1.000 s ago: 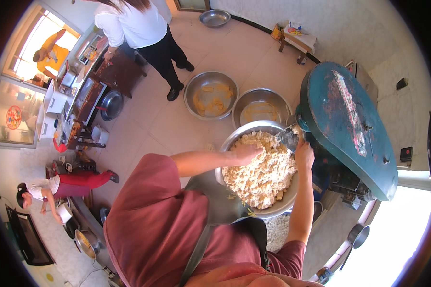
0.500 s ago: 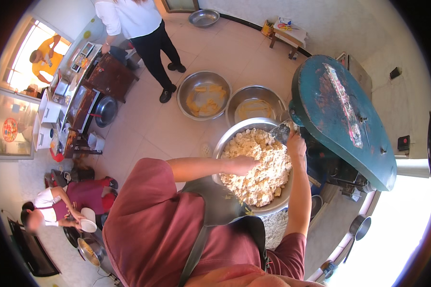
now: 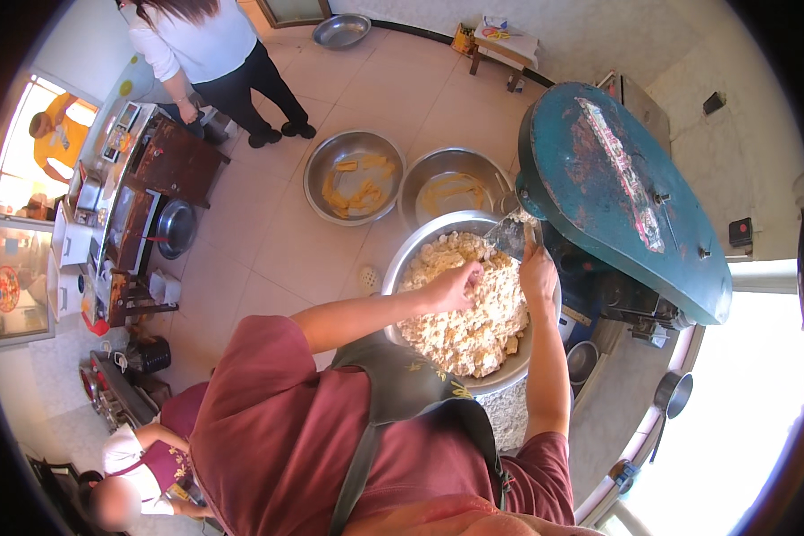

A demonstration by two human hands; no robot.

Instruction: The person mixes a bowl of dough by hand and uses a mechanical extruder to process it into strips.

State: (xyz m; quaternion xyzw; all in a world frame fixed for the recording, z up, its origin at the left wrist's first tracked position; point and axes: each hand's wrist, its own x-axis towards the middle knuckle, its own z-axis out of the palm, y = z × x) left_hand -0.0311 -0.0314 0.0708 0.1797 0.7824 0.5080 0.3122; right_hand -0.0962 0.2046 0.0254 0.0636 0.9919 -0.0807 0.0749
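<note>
A wide steel basin (image 3: 397, 268) in front of me is heaped with pale, crumbly dough (image 3: 460, 335). My left hand (image 3: 451, 288) is over the dough with its fingers curled in; anything inside them is hidden. At the basin's right rim, my right hand (image 3: 538, 275) grips the handle of a scraper. Its broad, dough-smeared grey blade (image 3: 506, 237) points left across the far edge of the dough. Just beyond it, the metal end of the blue-green machine (image 3: 625, 196) has dough stuck to it.
Two steel basins (image 3: 313, 192) (image 3: 411, 183) with yellowish residue stand on the tiled floor beyond mine. A person in a white top (image 3: 201, 45) stands at the far left, beside a wooden counter (image 3: 174, 165). Another person in a maroon apron (image 3: 165, 460) is at the lower left.
My left hand has lifted off the dough, its fingers now curled. My right hand still holds the scraper by the rim. The person at lower left has bent and moved nearer.
</note>
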